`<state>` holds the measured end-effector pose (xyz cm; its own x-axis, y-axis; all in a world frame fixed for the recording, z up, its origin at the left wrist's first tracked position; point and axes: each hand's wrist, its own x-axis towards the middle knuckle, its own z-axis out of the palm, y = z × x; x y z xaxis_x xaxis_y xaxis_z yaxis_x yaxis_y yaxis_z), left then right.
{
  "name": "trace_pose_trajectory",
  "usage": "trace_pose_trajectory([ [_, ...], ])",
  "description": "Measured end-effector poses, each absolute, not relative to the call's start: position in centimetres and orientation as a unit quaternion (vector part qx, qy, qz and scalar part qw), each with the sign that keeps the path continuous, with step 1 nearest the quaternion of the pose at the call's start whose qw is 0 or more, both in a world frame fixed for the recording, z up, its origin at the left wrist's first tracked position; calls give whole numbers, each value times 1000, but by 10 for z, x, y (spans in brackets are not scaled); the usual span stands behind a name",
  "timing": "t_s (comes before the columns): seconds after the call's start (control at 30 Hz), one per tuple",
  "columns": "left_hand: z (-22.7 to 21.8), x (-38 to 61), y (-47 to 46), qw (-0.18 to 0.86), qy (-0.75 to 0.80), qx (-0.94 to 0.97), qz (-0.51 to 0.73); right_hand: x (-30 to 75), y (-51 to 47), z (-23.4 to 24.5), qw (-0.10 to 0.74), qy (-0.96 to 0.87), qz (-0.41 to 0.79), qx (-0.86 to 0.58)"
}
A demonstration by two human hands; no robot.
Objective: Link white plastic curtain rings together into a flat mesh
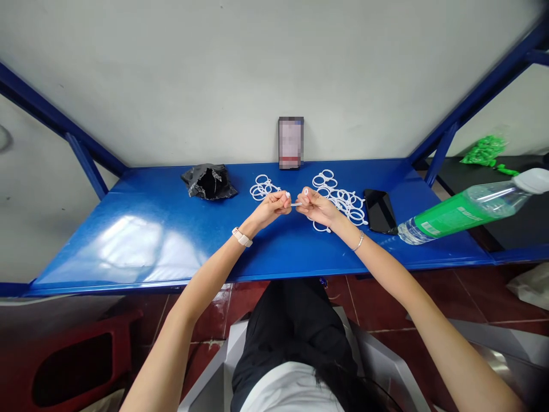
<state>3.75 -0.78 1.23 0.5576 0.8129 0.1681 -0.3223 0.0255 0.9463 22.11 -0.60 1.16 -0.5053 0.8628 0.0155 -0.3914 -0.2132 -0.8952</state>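
Note:
My left hand and my right hand meet over the middle of the blue table, fingers pinched on the two ends of a small white plastic piece held between them. A small pile of white plastic rings lies just behind my left hand. A larger heap of the same white rings lies behind and to the right of my right hand. A ring under my right wrist rests on the table.
A crumpled black bag lies at the back left. A phone leans upright against the wall. A dark phone lies flat at the right, beside a green-labelled water bottle. Green pieces sit on the neighbouring bench.

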Motion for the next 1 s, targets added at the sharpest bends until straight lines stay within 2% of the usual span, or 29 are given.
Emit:
trace_pose_trajectory([
  [0.13, 12, 34, -5, 636, 253, 605, 407, 228, -4, 15, 400, -499, 715, -282],
  [0.23, 10, 23, 2, 527, 315, 698, 369, 239, 2, 14, 370, -579, 646, -333],
  [0.4, 1, -1, 15, 170, 443, 808, 350, 265, 17, 13, 411, -666, 407, -471],
  [0.5, -6, -8, 19, 48, 492, 817, 297, 283, 27, 9, 405, -708, 173, -552],
  [0.6, -9, -10, 21, 7, 516, 819, 250, 297, 36, 1, 344, -727, 74, -589],
  [0.83, -7, -6, 19, -24, 523, 823, 220, 300, 37, -8, 209, -775, 81, -592],
  [1.0, -11, 2, 15, -18, 485, 838, 251, 296, 34, -6, 178, -775, 72, -602],
])
